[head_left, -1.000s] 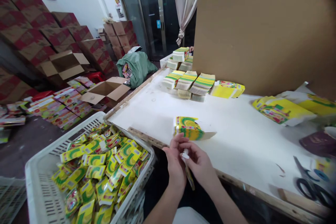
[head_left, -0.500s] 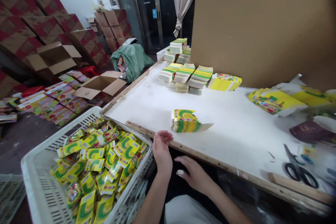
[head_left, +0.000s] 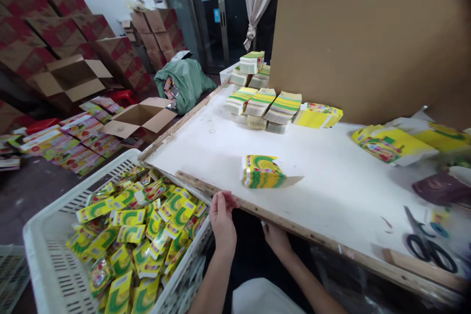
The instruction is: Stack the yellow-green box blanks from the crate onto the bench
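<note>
My left hand (head_left: 223, 221) is at the table's front edge, beside the basket's corner. It is open, its fingers loosely bent and holding nothing I can see. My right hand (head_left: 277, 240) reaches under the wooden edge, which hides most of its fingers. Beyond them, a stack of yellow-green printed card packets (head_left: 263, 172) stands on the white table (head_left: 206, 149), one flap sticking out to the right. To the left, a white plastic basket (head_left: 40, 235) holds many small yellow-green packets (head_left: 128, 217).
Card bundles (head_left: 289, 105) are piled at the table's back, with more yellow cards (head_left: 393, 144) on the right. Black-handled scissors (head_left: 427, 248), a wooden strip (head_left: 419, 267) and a dark purple cup (head_left: 434, 187) lie at the right. Open cartons (head_left: 142, 117) stand on the floor.
My right hand has moved in under the table's edge, so its fingers are now hidden. My left hand has dropped slightly down and left, its fingers more bent. The card stack stays put.
</note>
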Demonstrator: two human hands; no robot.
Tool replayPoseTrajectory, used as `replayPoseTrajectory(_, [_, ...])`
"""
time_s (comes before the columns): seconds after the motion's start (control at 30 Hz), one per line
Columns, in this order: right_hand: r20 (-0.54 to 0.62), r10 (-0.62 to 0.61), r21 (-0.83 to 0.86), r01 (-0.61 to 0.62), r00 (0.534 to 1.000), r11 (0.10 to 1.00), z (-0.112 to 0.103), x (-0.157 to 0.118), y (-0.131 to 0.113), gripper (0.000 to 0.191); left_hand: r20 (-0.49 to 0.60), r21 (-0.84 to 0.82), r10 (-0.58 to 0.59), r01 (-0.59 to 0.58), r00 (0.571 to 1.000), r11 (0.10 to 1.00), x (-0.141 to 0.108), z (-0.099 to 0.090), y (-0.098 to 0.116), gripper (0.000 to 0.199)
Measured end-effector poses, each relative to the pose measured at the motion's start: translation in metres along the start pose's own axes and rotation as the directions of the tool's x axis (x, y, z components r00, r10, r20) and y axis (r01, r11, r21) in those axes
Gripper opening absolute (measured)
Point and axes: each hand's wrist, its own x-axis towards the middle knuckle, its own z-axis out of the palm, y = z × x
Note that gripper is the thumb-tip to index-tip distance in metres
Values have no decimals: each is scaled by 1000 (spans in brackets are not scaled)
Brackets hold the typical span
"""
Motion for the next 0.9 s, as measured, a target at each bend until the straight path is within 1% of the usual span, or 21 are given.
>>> replayPoseTrajectory(0.03, [40, -54, 16, 54, 998, 998, -2, -5, -7, 40, -11, 6, 8, -8, 1000, 1000, 2, -3, 1, 19])
replayPoseTrajectory(0.1, [115, -181, 58, 175, 977, 983, -12, -15, -25, 44, -52, 15, 39, -38, 998, 999, 6, -8, 4, 20])
replayPoseTrajectory(0.17, [136, -280, 105, 267, 950, 958, -32, -23, -45, 42, -94, 30, 78, -75, 993, 997, 10, -12, 7, 22])
replayPoseTrajectory(0.2, [107, -338, 159, 320, 935, 934, -44, -24, -55, 40, -109, 43, 98, -94, 989, 995, 11, -13, 9, 23])
replayPoseTrajectory(0.27, [-51, -360, 277, 360, 932, 891, -72, -20, -71, 33, -114, 93, 140, -130, 984, 987, 9, -13, 12, 24])
replayPoseTrajectory(0.3, [-131, -309, 324, 336, 942, 884, -85, -16, -78, 29, -94, 128, 157, -145, 983, 981, 5, -11, 13, 25])
replayPoseTrajectory(0.33, [-203, -209, 368, 272, 957, 889, -97, -10, -82, 23, -51, 170, 163, -153, 985, 974, 1, -8, 15, 25])
replayPoseTrajectory(0.37, [-249, -86, 427, 189, 965, 884, -107, -3, -85, 20, 24, 213, 147, -149, 989, 966, -4, -4, 15, 24])
replayPoseTrajectory(0.4, [-257, 18, 510, 120, 966, 852, -115, 4, -87, 19, 125, 255, 107, -136, 986, 957, -10, -1, 16, 22])
replayPoseTrajectory(0.43, [-251, 93, 587, 75, 964, 806, -120, 11, -88, 19, 237, 291, 46, -116, 970, 950, -16, 3, 16, 22])
replayPoseTrajectory(0.47, [-235, 146, 658, 47, 961, 751, -122, 17, -88, 20, 339, 321, -23, -93, 941, 943, -20, 6, 16, 24])
replayPoseTrajectory(0.5, [-222, 173, 721, 41, 960, 692, -123, 21, -88, 23, 414, 341, -86, -67, 906, 938, -23, 9, 15, 25])
replayPoseTrajectory(0.53, [-216, 183, 768, 51, 959, 638, -121, 23, -88, 28, 454, 350, -131, -41, 882, 936, -25, 11, 13, 24])
replayPoseTrajectory(0.57, [-213, 179, 801, 66, 960, 596, -118, 24, -88, 34, 457, 348, -154, -17, 876, 937, -26, 12, 12, 22])
replayPoseTrajectory(0.6, [-211, 164, 818, 83, 964, 569, -115, 23, -88, 41, 432, 338, -160, 5, 887, 941, -25, 13, 10, 19])
replayPoseTrajectory(0.63, [-197, 128, 821, 92, 972, 563, -111, 20, -88, 45, 394, 321, -158, 26, 905, 947, -23, 13, 9, 17])
replayPoseTrajectory(0.67, [-163, 74, 810, 91, 984, 579, -107, 17, -87, 46, 352, 301, -148, 38, 924, 953, -22, 12, 7, 17])
replayPoseTrajectory(0.7, [-120, 13, 783, 86, 993, 616, -104, 13, -87, 43, 318, 287, -137, 43, 938, 957, -21, 12, 6, 18])
replayPoseTrajectory(0.77, [-58, -85, 682, 101, 995, 725, -99, 6, -87, 36, 280, 285, -99, 16, 955, 958, -22, 12, 4, 20])
replayPoseTrajectory(0.83, [-90, -147, 521, 173, 985, 836, -97, 2, -87, 34, 285, 313, -39, -55, 958, 948, -27, 15, 2, 32])
replayPoseTrajectory(0.9, [-182, -218, 323, 268, 959, 908, -97, 0, -87, 39, 300, 300, 10, -104, 954, 948, -33, 19, 2, 59])
